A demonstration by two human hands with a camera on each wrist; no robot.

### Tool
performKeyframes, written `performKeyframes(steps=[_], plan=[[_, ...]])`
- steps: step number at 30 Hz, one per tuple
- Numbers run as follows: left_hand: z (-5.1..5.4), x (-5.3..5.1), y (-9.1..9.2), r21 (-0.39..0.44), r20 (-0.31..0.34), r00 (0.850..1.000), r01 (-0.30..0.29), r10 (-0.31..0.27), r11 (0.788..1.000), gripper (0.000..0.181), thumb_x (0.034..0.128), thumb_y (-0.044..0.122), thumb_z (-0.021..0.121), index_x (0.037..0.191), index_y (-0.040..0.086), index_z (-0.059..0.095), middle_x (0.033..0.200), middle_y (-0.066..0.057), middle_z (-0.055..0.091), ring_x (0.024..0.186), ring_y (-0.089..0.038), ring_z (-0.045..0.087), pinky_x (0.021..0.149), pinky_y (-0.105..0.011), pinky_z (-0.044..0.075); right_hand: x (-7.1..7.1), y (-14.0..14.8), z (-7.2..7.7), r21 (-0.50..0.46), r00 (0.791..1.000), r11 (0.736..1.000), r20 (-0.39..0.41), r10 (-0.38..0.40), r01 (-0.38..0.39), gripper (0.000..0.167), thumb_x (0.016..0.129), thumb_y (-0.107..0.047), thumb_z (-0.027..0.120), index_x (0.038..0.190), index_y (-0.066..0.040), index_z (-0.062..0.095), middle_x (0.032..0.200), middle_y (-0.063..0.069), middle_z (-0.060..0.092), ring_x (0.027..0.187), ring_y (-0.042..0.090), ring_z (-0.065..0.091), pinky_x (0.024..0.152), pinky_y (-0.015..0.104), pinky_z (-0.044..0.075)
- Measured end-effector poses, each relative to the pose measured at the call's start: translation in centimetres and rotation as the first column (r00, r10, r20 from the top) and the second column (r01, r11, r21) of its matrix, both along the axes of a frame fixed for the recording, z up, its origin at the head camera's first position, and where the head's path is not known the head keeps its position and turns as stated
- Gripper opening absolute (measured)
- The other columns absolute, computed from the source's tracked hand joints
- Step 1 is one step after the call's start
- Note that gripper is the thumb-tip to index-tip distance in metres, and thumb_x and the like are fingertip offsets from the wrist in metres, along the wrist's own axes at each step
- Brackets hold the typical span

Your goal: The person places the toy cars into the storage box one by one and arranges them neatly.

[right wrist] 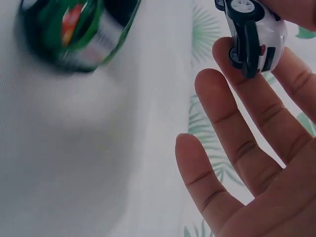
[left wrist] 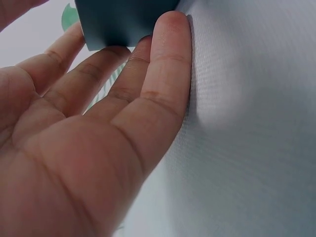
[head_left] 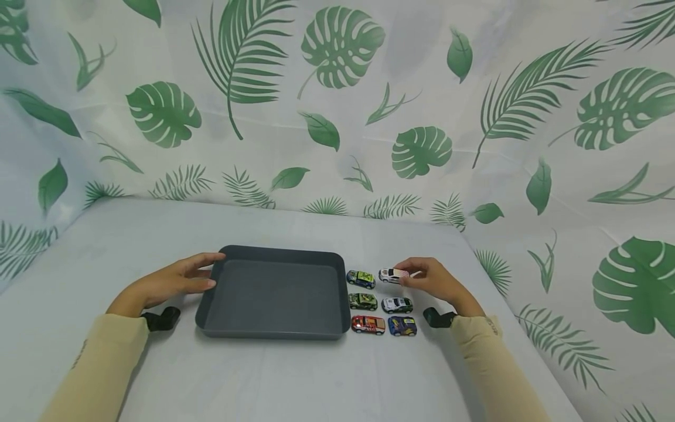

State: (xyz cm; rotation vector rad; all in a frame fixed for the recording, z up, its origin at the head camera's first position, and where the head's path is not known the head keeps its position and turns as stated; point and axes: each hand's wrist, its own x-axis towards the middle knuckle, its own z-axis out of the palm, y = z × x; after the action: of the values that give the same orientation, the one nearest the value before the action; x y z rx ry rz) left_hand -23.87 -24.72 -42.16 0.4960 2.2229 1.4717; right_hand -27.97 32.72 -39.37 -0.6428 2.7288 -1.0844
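Note:
A white toy car [head_left: 391,275] with pinkish markings is pinched between the thumb and fingers of my right hand [head_left: 431,280]. Up close in the right wrist view, the toy car [right wrist: 269,42] is tipped so its wheels show, and the lower fingers stay extended. My left hand [head_left: 171,281] rests on the left side of a dark grey tray [head_left: 274,299], touching it with relaxed fingers. The tray's wall [left wrist: 123,22] meets the fingertips in the left wrist view. Nothing lies in the tray.
Several toy cars stand right of the tray: a blue-green one [head_left: 361,279], a camouflage one [head_left: 362,301], a white-green one [head_left: 397,305], a red-orange one [head_left: 368,324] and a dark blue one [head_left: 402,326]. A leaf-patterned curtain [head_left: 364,146] borders the white table [head_left: 295,381].

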Motion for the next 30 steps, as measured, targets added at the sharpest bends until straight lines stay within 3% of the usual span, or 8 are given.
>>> performKeyframes(steps=[6, 12, 24, 30], plan=[[0.1, 0.0, 0.1, -0.004, 0.005, 1.000, -0.005, 0.005, 1.000, 0.079, 0.1075, 0.019, 0.068, 0.169, -0.004, 0.023, 0.174, -0.035, 0.010, 0.155, -0.064, 0.022, 0.120, -0.071, 0.036, 0.6, -0.9, 0.7, -0.053, 1.000, 0.999, -0.015, 0.000, -0.001, 0.025, 0.100, -0.007, 0.076, 0.122, 0.005, 0.076, 0.115, 0.014, 0.076, 0.099, 0.023, 0.066, 0.085, 0.027, 0.058], [0.1, 0.0, 0.0, -0.004, 0.006, 1.000, 0.002, -0.002, 1.000, 0.079, 0.1078, 0.019, 0.068, 0.169, -0.004, 0.023, 0.175, -0.036, 0.008, 0.155, -0.065, 0.020, 0.120, -0.073, 0.034, 1.0, -1.9, 1.2, -0.092, 0.998, 0.995, -0.058, 0.032, -0.037, 0.024, 0.100, -0.005, 0.073, 0.121, 0.006, 0.076, 0.114, 0.014, 0.076, 0.100, 0.020, 0.065, 0.091, 0.031, 0.059], [0.0, 0.1, 0.0, -0.013, 0.009, 1.000, -0.012, 0.012, 1.000, 0.079, 0.1071, 0.024, 0.069, 0.169, -0.001, 0.026, 0.175, -0.034, 0.011, 0.156, -0.062, 0.023, 0.121, -0.071, 0.034, 1.6, -4.5, 1.1, -0.129, 0.992, 0.988, -0.104, 0.072, -0.085, 0.024, 0.101, -0.003, 0.072, 0.123, 0.006, 0.075, 0.118, 0.020, 0.075, 0.103, 0.016, 0.065, 0.094, 0.038, 0.059], [0.0, 0.0, 0.1, -0.018, 0.010, 1.000, -0.011, 0.011, 1.000, 0.079, 0.1075, 0.024, 0.069, 0.169, -0.002, 0.025, 0.175, -0.034, 0.011, 0.155, -0.062, 0.023, 0.121, -0.071, 0.034, 1.9, -5.7, 1.1, -0.134, 0.989, 0.987, -0.130, 0.072, -0.089, 0.025, 0.101, -0.003, 0.072, 0.124, 0.005, 0.075, 0.120, 0.017, 0.077, 0.106, 0.016, 0.067, 0.095, 0.038, 0.059]])
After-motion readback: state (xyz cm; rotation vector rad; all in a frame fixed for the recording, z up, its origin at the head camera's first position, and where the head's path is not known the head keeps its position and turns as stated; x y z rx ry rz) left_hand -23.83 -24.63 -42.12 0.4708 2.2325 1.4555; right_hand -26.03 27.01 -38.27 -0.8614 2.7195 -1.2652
